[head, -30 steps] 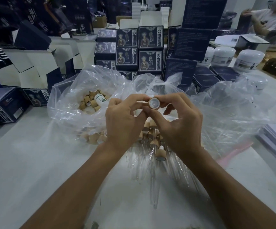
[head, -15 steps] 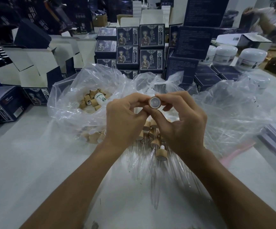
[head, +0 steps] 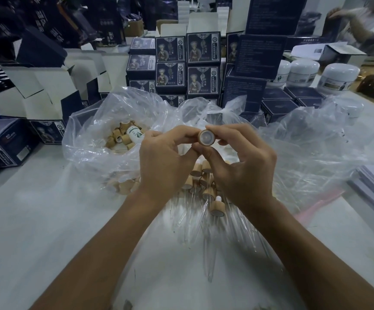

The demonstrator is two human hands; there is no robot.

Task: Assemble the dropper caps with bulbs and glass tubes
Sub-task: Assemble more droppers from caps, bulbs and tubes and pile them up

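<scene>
Clear bag [head: 85,139] at about 10 o'clock from the hands is open on top and holds a heap of tan wooden caps [head: 120,137] with one small white bottle [head: 134,134] lying on them. A second crinkled bag [head: 316,153] spreads out at 2 to 3 o'clock; can't really tell what's in it through the glare, looks mostly like plastic folds.

Right under the hands, at 6 o'clock, there's a loose pile of more caps [head: 200,175] sitting on a sheet of glass tubes [head: 210,238] that fan toward the camera. One cap at the near edge of the pile already has a white bulb [head: 218,199] poking out of it.

The cap being worked [head: 206,137] is held up above that pile, dead center between both hands. Its open end faces the camera: tan wood ring, pale whitish disc inside. Left hand [head: 163,166] pinches its left side with thumb and forefinger, other fingers curled under. Right hand [head: 246,166] pinches it from the right, forefinger over the top, thumb underneath.

Up at 12 o'clock: stacked dark blue boxes [head: 186,63]. White jars [head: 304,72] at 1 to 2 o'clock, open white-lined cartons [head: 47,90] at 10 to 11. All on a pale grey table [head: 36,220].
</scene>
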